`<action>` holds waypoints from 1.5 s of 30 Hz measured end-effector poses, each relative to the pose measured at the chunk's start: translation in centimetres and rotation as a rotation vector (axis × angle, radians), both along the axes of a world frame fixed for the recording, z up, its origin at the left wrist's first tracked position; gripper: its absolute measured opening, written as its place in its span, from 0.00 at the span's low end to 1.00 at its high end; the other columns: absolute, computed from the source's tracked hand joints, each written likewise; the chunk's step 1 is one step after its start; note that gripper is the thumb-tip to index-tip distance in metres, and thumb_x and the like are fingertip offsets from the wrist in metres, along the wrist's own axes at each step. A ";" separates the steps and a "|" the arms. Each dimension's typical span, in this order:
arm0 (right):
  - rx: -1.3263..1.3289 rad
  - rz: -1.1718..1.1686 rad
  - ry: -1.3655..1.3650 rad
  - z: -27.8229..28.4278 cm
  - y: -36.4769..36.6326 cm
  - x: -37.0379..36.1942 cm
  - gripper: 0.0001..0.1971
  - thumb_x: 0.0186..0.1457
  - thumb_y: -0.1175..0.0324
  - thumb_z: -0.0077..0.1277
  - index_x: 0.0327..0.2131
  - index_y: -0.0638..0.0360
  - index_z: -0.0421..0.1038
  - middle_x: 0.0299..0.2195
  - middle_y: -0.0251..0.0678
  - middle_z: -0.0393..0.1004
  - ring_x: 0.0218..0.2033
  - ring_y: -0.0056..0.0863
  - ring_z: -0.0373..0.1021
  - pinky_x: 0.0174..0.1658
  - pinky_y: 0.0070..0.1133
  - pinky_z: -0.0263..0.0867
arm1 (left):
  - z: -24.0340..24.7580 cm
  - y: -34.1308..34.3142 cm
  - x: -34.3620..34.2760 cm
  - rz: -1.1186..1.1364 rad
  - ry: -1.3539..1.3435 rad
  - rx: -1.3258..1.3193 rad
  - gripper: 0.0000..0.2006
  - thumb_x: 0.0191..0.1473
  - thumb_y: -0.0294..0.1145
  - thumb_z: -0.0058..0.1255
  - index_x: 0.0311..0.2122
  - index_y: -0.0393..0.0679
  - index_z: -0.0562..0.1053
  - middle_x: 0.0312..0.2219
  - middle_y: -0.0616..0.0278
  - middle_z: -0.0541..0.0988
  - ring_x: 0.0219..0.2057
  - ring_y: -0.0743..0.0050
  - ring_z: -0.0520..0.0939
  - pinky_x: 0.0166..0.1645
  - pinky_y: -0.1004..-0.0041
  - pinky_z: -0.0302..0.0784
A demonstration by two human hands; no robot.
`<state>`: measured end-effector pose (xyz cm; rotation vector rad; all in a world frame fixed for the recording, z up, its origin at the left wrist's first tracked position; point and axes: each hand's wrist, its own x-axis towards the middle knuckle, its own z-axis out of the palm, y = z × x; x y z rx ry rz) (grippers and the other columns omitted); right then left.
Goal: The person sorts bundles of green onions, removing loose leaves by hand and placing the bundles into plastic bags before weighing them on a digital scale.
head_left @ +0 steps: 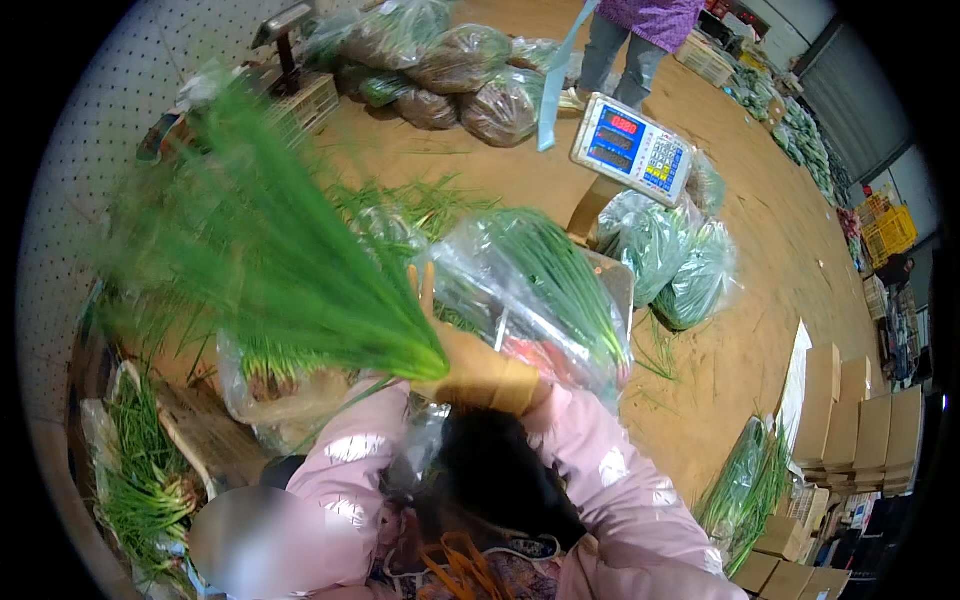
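A large fanned bunch of spring onions [330, 270], its leaf tips smeared by motion, stretches up and left from my hands. My right hand [485, 372], in a tan glove, closes at the root end of the bunch, with two fingertips showing upright beside the leaves. Where my left sleeve [365, 425] ends, the bunch covers my left hand, so its fingers are hidden. Just beyond my right hand lies a clear plastic bag [470, 270] with more spring onions [550, 265] inside. That bag rests on the platform of a weighing scale [632, 148] with a lit display.
Filled clear bags [500, 105] are heaped at the back, and others [690, 270] stand right of the scale. Loose spring onions [150, 480] lie at the lower left. Cardboard boxes [860, 420] are stacked at right. Another person [625, 50] stands beyond the scale.
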<state>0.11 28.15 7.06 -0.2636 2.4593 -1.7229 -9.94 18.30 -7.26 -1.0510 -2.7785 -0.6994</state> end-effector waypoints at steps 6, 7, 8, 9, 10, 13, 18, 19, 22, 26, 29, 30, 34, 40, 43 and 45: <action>0.255 0.011 0.120 -3.2 4.6 1.0 0.27 0.37 0.74 0.53 0.46 0.61 0.59 0.35 0.47 0.68 0.39 0.43 0.65 0.41 0.27 0.62 | 1.6 6.9 -6.9 0.121 0.211 -0.245 0.28 0.41 0.41 0.51 0.50 0.49 0.62 0.49 0.55 0.63 0.53 0.50 0.58 0.54 0.49 0.49; 0.281 -0.030 0.155 -4.3 5.6 0.8 0.28 0.36 0.74 0.53 0.46 0.60 0.59 0.35 0.46 0.69 0.38 0.43 0.66 0.40 0.27 0.63 | 1.3 7.9 -8.0 0.127 0.043 -0.024 0.23 0.42 0.39 0.50 0.46 0.48 0.63 0.43 0.54 0.66 0.48 0.52 0.62 0.50 0.53 0.54; 0.305 -0.067 0.181 -5.4 6.4 0.8 0.28 0.36 0.74 0.54 0.46 0.60 0.59 0.34 0.46 0.69 0.38 0.43 0.66 0.40 0.27 0.63 | 0.9 8.7 -9.1 0.136 -0.134 0.193 0.19 0.42 0.38 0.49 0.42 0.48 0.65 0.38 0.54 0.68 0.43 0.53 0.66 0.46 0.57 0.58; 0.330 -0.101 0.210 -6.5 7.4 0.8 0.28 0.35 0.74 0.54 0.46 0.60 0.59 0.34 0.46 0.69 0.37 0.43 0.66 0.40 0.27 0.63 | 0.6 9.4 -10.1 0.151 -0.309 0.412 0.14 0.43 0.36 0.49 0.38 0.47 0.67 0.32 0.54 0.71 0.38 0.55 0.70 0.42 0.60 0.62; 0.391 -0.185 0.327 -7.4 8.8 0.9 0.27 0.36 0.72 0.53 0.45 0.59 0.60 0.33 0.46 0.69 0.35 0.44 0.66 0.37 0.29 0.64 | 0.1 10.3 -10.7 0.164 -0.491 0.638 0.10 0.44 0.34 0.48 0.34 0.46 0.69 0.27 0.53 0.73 0.33 0.57 0.74 0.38 0.64 0.67; 0.751 -0.355 0.033 -9.7 12.8 1.4 0.21 0.46 0.73 0.44 0.47 0.59 0.59 0.34 0.47 0.68 0.35 0.41 0.66 0.37 0.29 0.63 | 3.9 11.8 -10.8 -0.099 -0.323 0.628 0.08 0.47 0.32 0.44 0.33 0.45 0.70 0.26 0.56 0.74 0.28 0.61 0.75 0.33 0.70 0.69; 0.458 -0.910 -0.230 -15.6 25.3 7.7 0.16 0.47 0.65 0.46 0.41 0.61 0.67 0.39 0.43 0.68 0.42 0.39 0.63 0.43 0.26 0.59 | 9.1 12.8 -10.4 -0.287 -0.001 0.569 0.09 0.45 0.31 0.42 0.31 0.46 0.73 0.27 0.58 0.75 0.28 0.62 0.76 0.33 0.67 0.71; 0.619 -0.952 -0.458 -14.0 25.1 8.2 0.18 0.48 0.63 0.47 0.41 0.62 0.66 0.39 0.42 0.68 0.41 0.36 0.63 0.42 0.26 0.59 | 10.6 14.2 -8.9 -0.211 0.089 0.582 0.09 0.43 0.32 0.44 0.30 0.46 0.73 0.27 0.57 0.76 0.29 0.60 0.76 0.33 0.66 0.71; 0.251 -0.997 -0.621 -9.2 22.4 6.6 0.26 0.43 0.63 0.54 0.45 0.67 0.61 0.37 0.44 0.69 0.35 0.35 0.66 0.39 0.27 0.62 | 13.9 12.4 -7.2 -0.169 -0.079 0.433 0.11 0.34 0.29 0.48 0.30 0.41 0.69 0.30 0.54 0.74 0.33 0.54 0.74 0.35 0.61 0.69; 0.635 -0.737 -0.304 -13.7 25.2 9.3 0.26 0.42 0.62 0.55 0.44 0.67 0.62 0.37 0.39 0.69 0.35 0.30 0.66 0.38 0.23 0.62 | 9.7 4.0 -6.5 -0.211 0.190 0.575 0.27 0.39 0.34 0.51 0.48 0.41 0.63 0.44 0.49 0.68 0.46 0.52 0.68 0.49 0.64 0.64; 1.030 -0.526 -0.101 -10.3 22.0 9.2 0.22 0.46 0.65 0.52 0.45 0.65 0.62 0.38 0.38 0.69 0.36 0.30 0.66 0.39 0.22 0.62 | 0.0 -6.4 -6.9 -0.103 -0.214 0.369 0.32 0.43 0.37 0.51 0.55 0.47 0.55 0.50 0.49 0.61 0.51 0.52 0.62 0.55 0.65 0.57; 0.946 -0.586 -0.110 -10.0 21.5 9.8 0.21 0.46 0.66 0.52 0.45 0.65 0.62 0.38 0.38 0.69 0.36 0.30 0.66 0.39 0.21 0.63 | 0.2 -9.6 -7.0 0.084 -0.622 0.066 0.33 0.42 0.37 0.52 0.55 0.50 0.54 0.49 0.48 0.64 0.51 0.53 0.64 0.55 0.65 0.58; 0.385 -0.639 -0.460 -2.4 12.7 5.9 0.14 0.50 0.72 0.46 0.41 0.65 0.65 0.32 0.38 0.71 0.32 0.23 0.69 0.37 0.18 0.64 | -7.4 -21.1 -9.5 0.282 -1.175 -0.545 0.14 0.48 0.33 0.43 0.41 0.43 0.72 0.35 0.49 0.74 0.34 0.59 0.76 0.39 0.67 0.73; 0.309 0.278 -0.520 -6.7 -8.0 -11.1 0.14 0.50 0.72 0.45 0.42 0.63 0.66 0.34 0.43 0.72 0.36 0.30 0.70 0.40 0.19 0.63 | -22.2 -31.0 -9.2 0.607 -1.077 -0.380 0.17 0.46 0.37 0.47 0.41 0.38 0.70 0.38 0.54 0.73 0.35 0.62 0.75 0.40 0.67 0.71; 0.357 0.391 -0.593 -20.1 -13.8 -18.2 0.18 0.50 0.64 0.48 0.44 0.59 0.65 0.30 0.38 0.71 0.29 0.22 0.66 0.35 0.17 0.63 | -22.4 -30.1 -9.5 1.020 -1.456 0.228 0.24 0.44 0.36 0.49 0.46 0.34 0.64 0.42 0.48 0.69 0.42 0.57 0.71 0.45 0.67 0.68; 0.382 0.183 -0.777 -28.0 -17.0 -22.1 0.20 0.50 0.62 0.48 0.45 0.61 0.63 0.30 0.37 0.72 0.28 0.24 0.67 0.34 0.18 0.64 | -23.6 -30.3 -9.8 0.909 -1.371 0.270 0.27 0.43 0.37 0.52 0.47 0.33 0.62 0.43 0.46 0.68 0.43 0.58 0.70 0.45 0.68 0.68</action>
